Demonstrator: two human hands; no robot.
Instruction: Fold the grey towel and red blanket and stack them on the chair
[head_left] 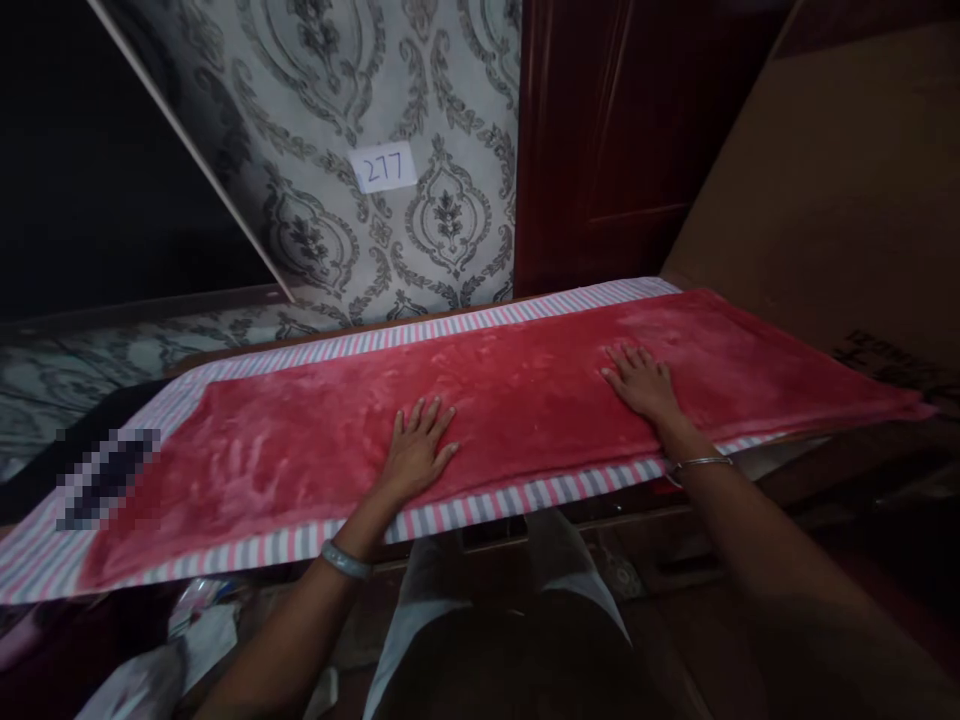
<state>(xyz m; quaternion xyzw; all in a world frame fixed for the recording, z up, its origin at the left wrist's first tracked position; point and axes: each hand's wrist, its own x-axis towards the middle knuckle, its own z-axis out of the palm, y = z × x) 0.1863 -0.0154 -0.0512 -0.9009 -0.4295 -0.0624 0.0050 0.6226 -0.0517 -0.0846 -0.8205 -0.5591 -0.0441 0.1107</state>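
Observation:
A long red plush cloth [517, 400] is spread over a striped pink, grey and white sheet [480, 508], whose edges show along the front and back. My left hand [415, 452] rests flat on the cloth left of its middle, fingers spread, a grey bangle on the wrist. Farther right, my right hand [641, 382] also lies palm down on the plush with fingers apart; a thin metal bracelet circles that wrist. Lighter smudges and a hand-shaped print mark the pile.
Patterned wallpaper with a paper reading 277 [383, 166] rises behind. A dark screen-like panel [127, 170] stands at the left, a dark red door [607, 130] behind, and a large cardboard box [847, 190] at the right. A blurred dark patch [109, 480] covers the cloth's left end.

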